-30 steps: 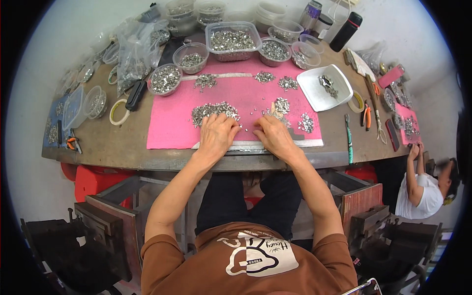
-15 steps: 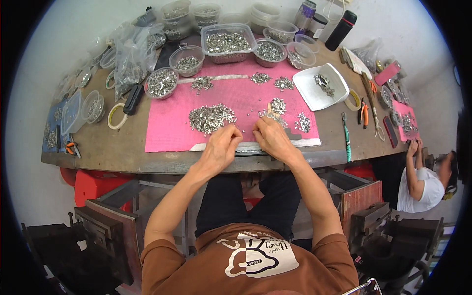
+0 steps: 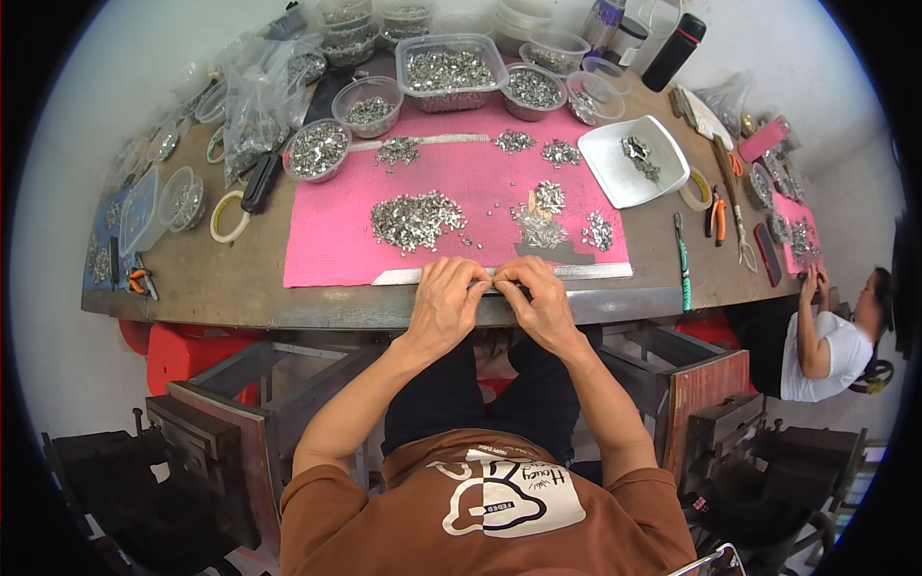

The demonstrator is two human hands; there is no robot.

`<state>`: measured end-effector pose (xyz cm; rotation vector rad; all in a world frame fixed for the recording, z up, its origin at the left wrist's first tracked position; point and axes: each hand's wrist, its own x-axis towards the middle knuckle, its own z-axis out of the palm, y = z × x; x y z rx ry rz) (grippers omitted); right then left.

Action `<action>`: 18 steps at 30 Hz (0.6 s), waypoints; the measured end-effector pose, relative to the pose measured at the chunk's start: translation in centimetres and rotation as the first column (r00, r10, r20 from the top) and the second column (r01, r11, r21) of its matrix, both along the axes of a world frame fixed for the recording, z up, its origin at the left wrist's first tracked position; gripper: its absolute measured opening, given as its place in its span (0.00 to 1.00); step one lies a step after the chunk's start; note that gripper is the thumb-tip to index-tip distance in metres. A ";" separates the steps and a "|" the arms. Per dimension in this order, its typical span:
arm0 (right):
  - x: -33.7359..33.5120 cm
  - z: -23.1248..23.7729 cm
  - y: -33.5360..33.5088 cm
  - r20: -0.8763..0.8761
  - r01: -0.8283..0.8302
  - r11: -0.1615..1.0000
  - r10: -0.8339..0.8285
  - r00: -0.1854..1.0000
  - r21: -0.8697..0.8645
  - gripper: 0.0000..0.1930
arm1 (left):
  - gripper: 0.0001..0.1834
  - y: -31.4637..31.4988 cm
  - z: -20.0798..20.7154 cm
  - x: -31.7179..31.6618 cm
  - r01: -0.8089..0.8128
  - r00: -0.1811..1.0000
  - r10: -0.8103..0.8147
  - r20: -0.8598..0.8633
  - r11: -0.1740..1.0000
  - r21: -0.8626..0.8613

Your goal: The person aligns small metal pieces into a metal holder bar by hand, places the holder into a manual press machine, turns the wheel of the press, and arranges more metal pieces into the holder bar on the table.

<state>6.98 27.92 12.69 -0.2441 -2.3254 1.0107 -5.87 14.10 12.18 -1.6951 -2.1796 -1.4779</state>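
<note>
My left hand (image 3: 448, 299) and my right hand (image 3: 534, 299) meet at the front edge of the table, fingertips pinched close together. What they pinch is too small and too covered to name. Just beyond them lies a pink mat (image 3: 327, 230) with a pale strip along its front. A large heap of small silvery metal pieces (image 3: 417, 221) is spread past my left hand. Past my right hand are a pile of thin silvery pieces (image 3: 540, 230), a smaller pile (image 3: 549, 196) and another pile (image 3: 597, 231). A dark grey strip (image 3: 557, 253) lies right by my right fingers.
Tubs of metal pieces (image 3: 451, 72) line the back. At the right are a white tray (image 3: 629, 187), a green-handled brush (image 3: 683, 259), orange pliers (image 3: 716, 219) and a black flask (image 3: 674, 52). Tape (image 3: 229, 217) lies left. Another person (image 3: 826, 336) works at the far right.
Both hands have drawn back toward the table's front edge and come together; before, they were apart over the mat. The view has shifted slightly.
</note>
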 end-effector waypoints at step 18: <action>0.2 -1.0 -0.7 -0.074 0.095 0.988 -0.087 0.994 0.122 0.07 | 0.09 -0.1 -1.0 0.9 -0.065 0.964 0.085 -0.252 0.994 0.086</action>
